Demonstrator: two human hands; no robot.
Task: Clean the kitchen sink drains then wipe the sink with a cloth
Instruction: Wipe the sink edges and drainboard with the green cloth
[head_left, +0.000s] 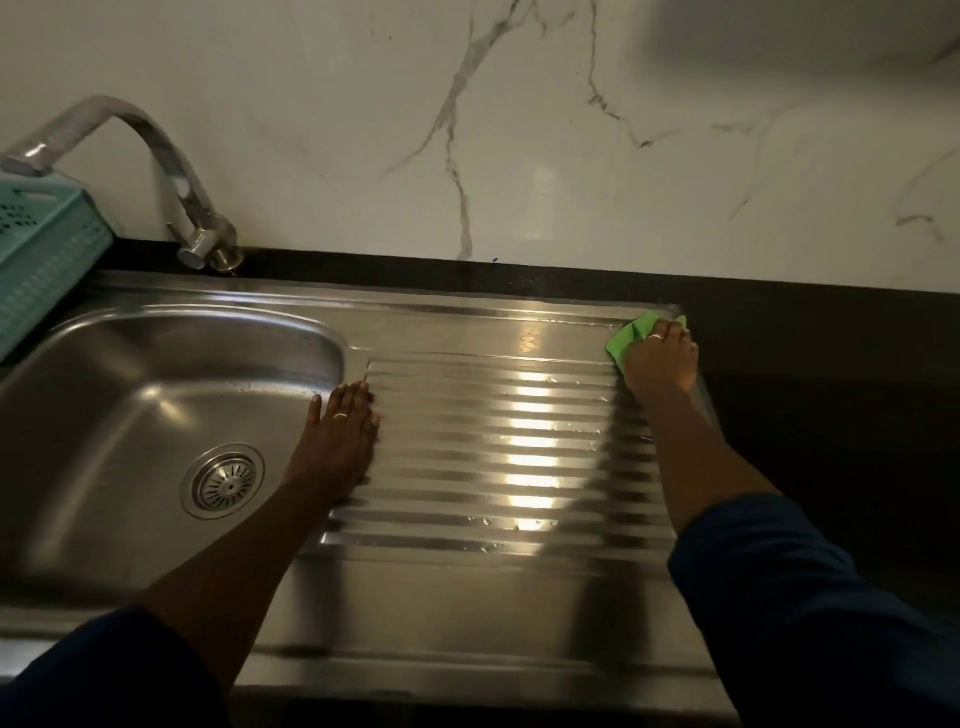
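A stainless steel sink (156, 364) fills the left, with a round drain strainer (223, 480) in its basin floor. To its right runs a ribbed draining board (493, 441). My left hand (340, 426) rests flat, fingers straight, on the ridge between basin and board. My right hand (662, 358) presses a green cloth (631, 335) onto the far right corner of the draining board; most of the cloth lies hidden under the palm.
A curved chrome tap (171, 171) stands behind the basin. A teal plastic basket (41, 249) sits at the far left edge. A black countertop (831, 364) surrounds the sink, with a white marble wall (519, 130) behind.
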